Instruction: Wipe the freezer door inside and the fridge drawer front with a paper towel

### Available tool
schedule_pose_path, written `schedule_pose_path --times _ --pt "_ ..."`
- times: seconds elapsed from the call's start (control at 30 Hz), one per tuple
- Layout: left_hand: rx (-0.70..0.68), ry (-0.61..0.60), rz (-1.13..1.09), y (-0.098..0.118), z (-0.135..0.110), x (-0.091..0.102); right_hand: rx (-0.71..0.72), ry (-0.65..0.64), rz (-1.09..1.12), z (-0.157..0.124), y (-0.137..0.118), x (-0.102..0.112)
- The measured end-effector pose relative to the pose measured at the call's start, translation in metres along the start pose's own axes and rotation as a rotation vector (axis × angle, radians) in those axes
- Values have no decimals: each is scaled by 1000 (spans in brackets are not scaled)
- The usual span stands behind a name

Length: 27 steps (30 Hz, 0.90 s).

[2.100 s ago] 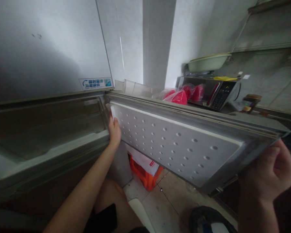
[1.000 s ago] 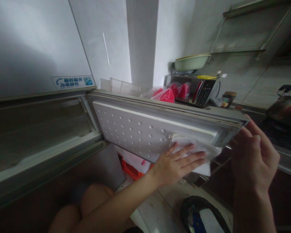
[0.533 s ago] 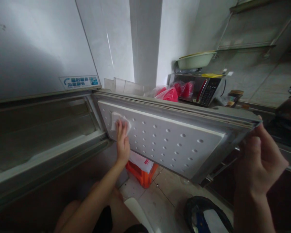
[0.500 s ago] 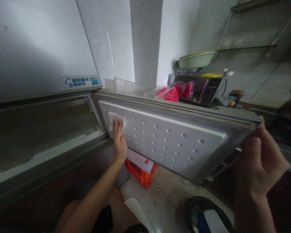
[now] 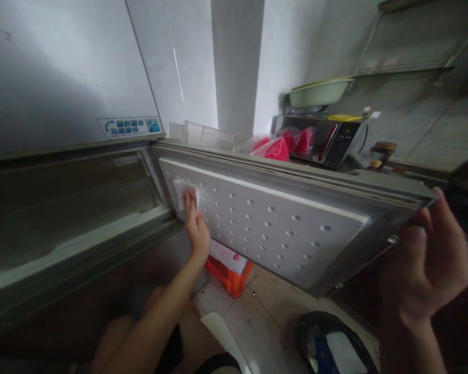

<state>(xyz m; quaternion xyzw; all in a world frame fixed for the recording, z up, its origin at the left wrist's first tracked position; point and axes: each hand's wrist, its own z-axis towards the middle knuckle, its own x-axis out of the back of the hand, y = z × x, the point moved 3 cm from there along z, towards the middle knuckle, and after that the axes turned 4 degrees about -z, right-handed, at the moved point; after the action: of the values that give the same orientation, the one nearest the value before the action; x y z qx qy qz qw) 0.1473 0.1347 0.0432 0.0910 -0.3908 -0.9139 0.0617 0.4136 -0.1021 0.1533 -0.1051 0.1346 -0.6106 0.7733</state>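
Cloth [image 5: 180, 193], thin and white, lies against the dimpled inner face of the open fridge door [image 5: 265, 218], near the hinge end, under the fingers of the left hand [image 5: 197, 232]. That hand is nearly flat, fingers straight and close together, pressing rather than gripping. The right hand [image 5: 437, 254] is narrow, its bent fingers holding the door's outer top corner; exactly where its thumb touches, I cannot tell. 1 second ago the left hand and cloth were toward the door's free end; the right hand has stayed at the corner. Left of the hinge is the open fridge compartment [image 5: 74, 218]. The door partly hides an orange stool [image 5: 234, 280] bearing a white bag [image 5: 228, 257], plus red items [image 5: 275, 149] in clear plastic beside a microwave [image 5: 341, 143]. A bin [image 5: 303, 327] stands on the floor.
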Motion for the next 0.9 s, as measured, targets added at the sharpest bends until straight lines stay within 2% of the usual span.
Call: schedule_pose_path --times 0.1,0.2,0.33,0.47,0.57,0.7,0.8,0.9 --pt "-291 -307 14 38 -55 -27 -22 6 3 1 -4 -1" --pt "-597 -512 57 73 -96 -51 -55 8 -30 1 -6 0" --pt "-927 -653 139 108 -122 -78 -127 50 30 0 -4 0" --pt "-1086 -748 215 122 -132 -92 -139 72 73 -1 -2 -1" --pt "-1096 -763 226 114 -133 -87 -126 56 86 0 -3 -1" --pt "-1005 -744 222 80 -121 -59 -116 27 58 0 -1 0" --pt "-831 -692 239 44 -101 -27 -93 39 -9 -1 1 1" --pt "-522 -545 211 9 -77 2 -65 41 -19 -1 0 2"
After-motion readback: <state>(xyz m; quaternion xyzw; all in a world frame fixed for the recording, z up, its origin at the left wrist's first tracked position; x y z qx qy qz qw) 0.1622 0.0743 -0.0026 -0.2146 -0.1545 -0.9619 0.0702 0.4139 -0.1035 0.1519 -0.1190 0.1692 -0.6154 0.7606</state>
